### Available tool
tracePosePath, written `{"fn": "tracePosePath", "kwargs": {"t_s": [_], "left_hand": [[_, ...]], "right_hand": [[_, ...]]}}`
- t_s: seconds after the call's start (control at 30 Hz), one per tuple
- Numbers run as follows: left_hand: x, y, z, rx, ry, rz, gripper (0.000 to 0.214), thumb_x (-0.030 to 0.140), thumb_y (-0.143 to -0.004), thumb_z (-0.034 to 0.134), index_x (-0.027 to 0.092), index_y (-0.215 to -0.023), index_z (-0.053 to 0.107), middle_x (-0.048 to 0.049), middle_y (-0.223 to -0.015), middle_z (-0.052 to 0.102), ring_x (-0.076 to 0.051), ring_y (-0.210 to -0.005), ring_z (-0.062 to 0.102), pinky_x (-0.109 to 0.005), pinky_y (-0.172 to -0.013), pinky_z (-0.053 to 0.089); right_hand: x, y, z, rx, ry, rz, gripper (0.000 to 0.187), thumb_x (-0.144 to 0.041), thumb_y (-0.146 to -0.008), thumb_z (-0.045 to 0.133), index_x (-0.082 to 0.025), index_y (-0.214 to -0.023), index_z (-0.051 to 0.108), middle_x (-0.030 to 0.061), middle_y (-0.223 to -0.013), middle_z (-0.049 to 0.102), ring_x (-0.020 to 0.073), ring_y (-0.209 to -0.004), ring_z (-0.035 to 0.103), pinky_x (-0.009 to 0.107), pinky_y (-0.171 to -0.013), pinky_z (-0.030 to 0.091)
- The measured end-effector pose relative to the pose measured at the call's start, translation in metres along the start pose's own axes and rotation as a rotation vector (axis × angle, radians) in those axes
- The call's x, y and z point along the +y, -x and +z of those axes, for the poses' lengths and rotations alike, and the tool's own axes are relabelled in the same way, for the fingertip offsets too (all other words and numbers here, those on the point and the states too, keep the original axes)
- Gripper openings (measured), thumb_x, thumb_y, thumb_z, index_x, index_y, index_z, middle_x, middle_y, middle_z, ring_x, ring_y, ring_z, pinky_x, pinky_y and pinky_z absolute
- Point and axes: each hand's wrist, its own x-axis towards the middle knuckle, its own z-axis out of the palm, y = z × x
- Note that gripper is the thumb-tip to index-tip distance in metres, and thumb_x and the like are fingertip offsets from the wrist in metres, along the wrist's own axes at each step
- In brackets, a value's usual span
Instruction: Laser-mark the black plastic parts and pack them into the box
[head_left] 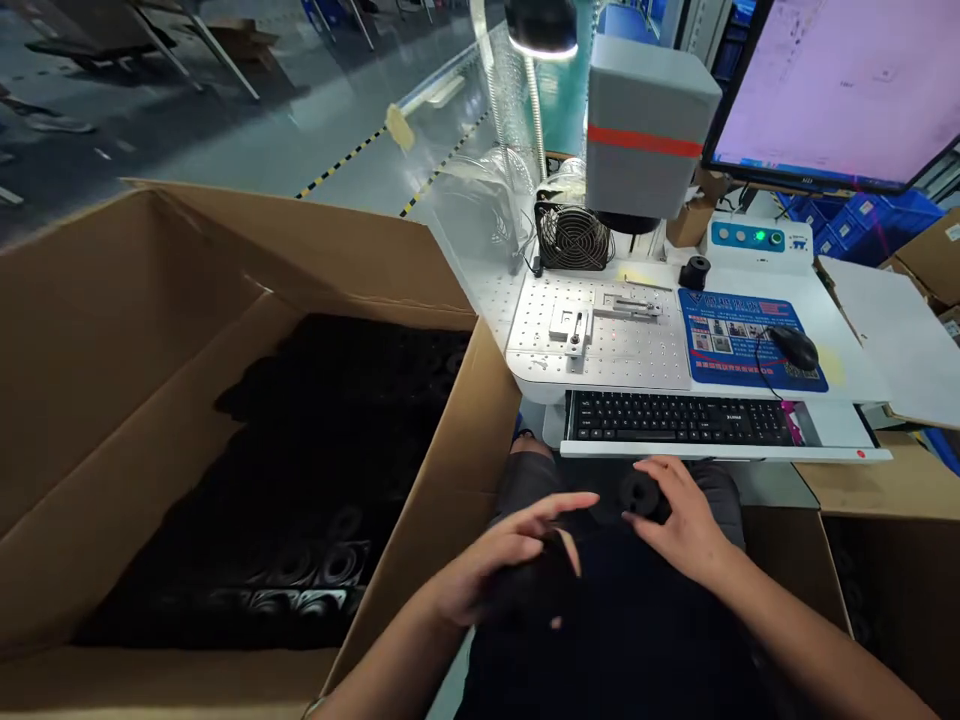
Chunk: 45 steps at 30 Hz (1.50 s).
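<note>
My left hand (pixel 499 570) is curled around a stack of black round parts (pixel 536 590) held over my lap, with the forefinger stretched out to the right. My right hand (pixel 679 520) pinches one black round part (pixel 640 494) just below the keyboard tray. A large open cardboard box (pixel 225 300) at my left holds several more of these black parts (pixel 322 570) in rows. Another black part (pixel 694 272) stands on the white machine table near the control panel.
A laser marking machine with a grey head (pixel 645 130) stands over a perforated white plate (pixel 600 335) with a metal fixture (pixel 574 325). A black keyboard (pixel 679 417), a mouse (pixel 793 347), a monitor (pixel 840 90), a small fan (pixel 572 237) and more cardboard boxes (pixel 892 560) surround it.
</note>
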Motion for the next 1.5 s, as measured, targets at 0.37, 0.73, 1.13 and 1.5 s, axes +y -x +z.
{"fn": "tracePosePath", "kwargs": {"t_s": [0.37, 0.73, 1.13, 1.5], "left_hand": [[0.063, 0.057, -0.149, 0.499, 0.13, 0.403, 0.066, 0.032, -0.083, 0.071, 0.002, -0.141, 0.059, -0.0187, -0.101, 0.066, -0.025, -0.079, 0.06, -0.033, -0.065, 0.057], [0.058, 0.06, -0.159, 0.513, 0.273, 0.432, 0.063, 0.02, -0.086, 0.066, 0.011, -0.147, 0.057, -0.0194, -0.1, 0.068, -0.032, -0.081, 0.065, -0.039, -0.064, 0.059], [0.063, 0.06, -0.155, 0.461, 0.157, 0.431, 0.041, 0.041, -0.09, 0.067, 0.013, -0.116, 0.079, -0.0198, -0.097, 0.068, -0.027, -0.073, 0.06, -0.037, -0.063, 0.057], [0.065, 0.059, -0.143, 0.485, 0.129, 0.489, 0.036, 0.047, -0.088, 0.069, 0.015, -0.097, 0.084, -0.0193, -0.102, 0.07, -0.027, -0.067, 0.06, -0.037, -0.065, 0.054]], "right_hand": [[0.045, -0.216, -0.023, 0.205, 0.067, 0.206, 0.065, -0.041, -0.074, 0.081, -0.025, -0.134, 0.066, 0.0101, -0.135, 0.068, 0.0327, -0.122, 0.063, 0.054, -0.111, 0.047], [0.052, -0.281, 0.005, 0.126, 0.032, 0.195, 0.062, -0.033, -0.078, 0.071, -0.022, -0.139, 0.063, 0.0103, -0.137, 0.069, 0.0284, -0.114, 0.068, 0.048, -0.107, 0.051], [0.065, -0.273, 0.019, 0.218, 0.09, 0.153, 0.079, -0.035, -0.076, 0.075, -0.023, -0.15, 0.051, 0.013, -0.15, 0.06, 0.0316, -0.133, 0.06, 0.055, -0.119, 0.041], [0.073, -0.256, 0.035, 0.366, 0.079, 0.315, 0.084, -0.044, -0.077, 0.075, -0.017, -0.151, 0.048, 0.0181, -0.132, 0.07, 0.0371, -0.124, 0.066, 0.061, -0.111, 0.047]]}}
